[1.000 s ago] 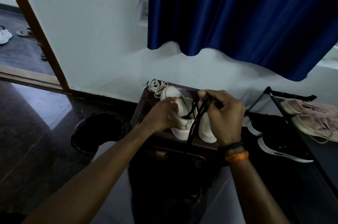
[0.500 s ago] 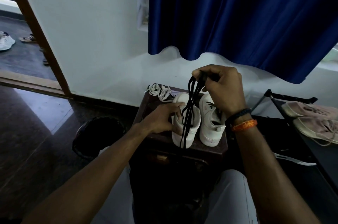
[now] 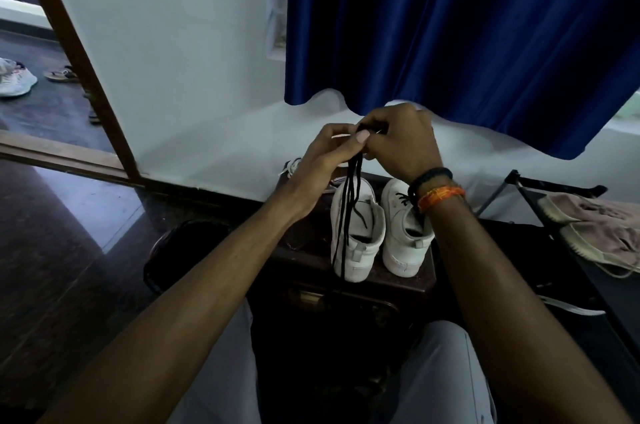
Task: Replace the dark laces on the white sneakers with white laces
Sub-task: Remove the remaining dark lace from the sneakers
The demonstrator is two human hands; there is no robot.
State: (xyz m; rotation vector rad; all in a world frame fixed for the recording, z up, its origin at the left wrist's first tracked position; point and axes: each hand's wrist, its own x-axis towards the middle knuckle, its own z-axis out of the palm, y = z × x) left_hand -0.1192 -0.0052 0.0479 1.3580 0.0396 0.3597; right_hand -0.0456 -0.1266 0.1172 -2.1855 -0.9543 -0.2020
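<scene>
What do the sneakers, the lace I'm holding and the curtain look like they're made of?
White sneakers: smooth, matte, probably leather or synthetic. Dark lace: thin cord, likely woven; it hangs limp. Blue curtain: glossy fabric, satin-like; the folds catch light.

Sneakers crowd the stool; wall behind.

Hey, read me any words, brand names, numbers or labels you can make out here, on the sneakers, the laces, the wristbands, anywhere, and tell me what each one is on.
No readable text anywhere in this view.
White sneakers: no legible brand or number.
Orange wristband: faint pattern, too blurred to read.
Dark lace, held up by left hand and right hand: no markings.
</scene>
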